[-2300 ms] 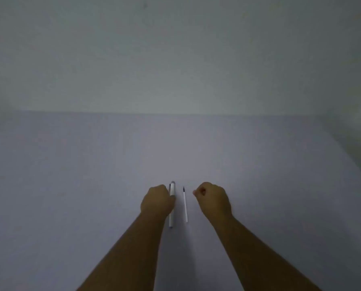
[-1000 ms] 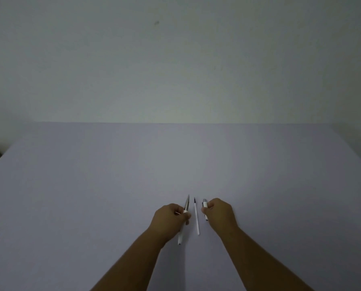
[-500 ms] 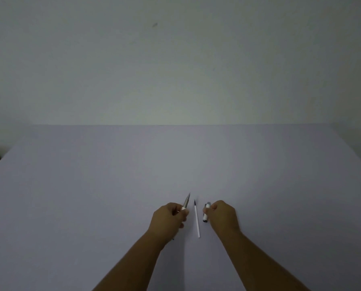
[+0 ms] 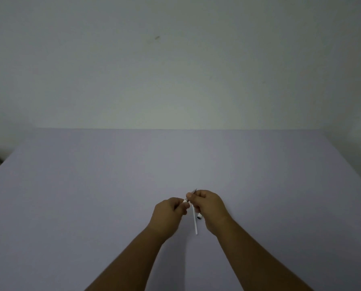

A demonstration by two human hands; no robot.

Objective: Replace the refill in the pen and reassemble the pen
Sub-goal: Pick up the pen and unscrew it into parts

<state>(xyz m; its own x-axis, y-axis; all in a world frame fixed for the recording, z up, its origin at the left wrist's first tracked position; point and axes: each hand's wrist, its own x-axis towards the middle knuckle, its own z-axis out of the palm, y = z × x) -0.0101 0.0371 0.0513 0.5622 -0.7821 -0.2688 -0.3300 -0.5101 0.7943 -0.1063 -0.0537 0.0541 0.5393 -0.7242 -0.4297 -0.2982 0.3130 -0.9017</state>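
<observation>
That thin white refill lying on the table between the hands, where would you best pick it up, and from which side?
Probably pinch the refill from above at its bare near half. It lies flat on the table, pointing away from the person, and its far end runs under the right hand, beside the pen cap. The near part lies clear of both.

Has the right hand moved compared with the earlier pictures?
Yes. The right hand has crossed leftward over the thin white refill lying on the table, and now meets the left hand at the pen.

A plain pale wall (image 4: 175,70) with one small dark mark (image 4: 157,37) stood behind the wide, light purple surface (image 4: 91,185) in dim light
</observation>
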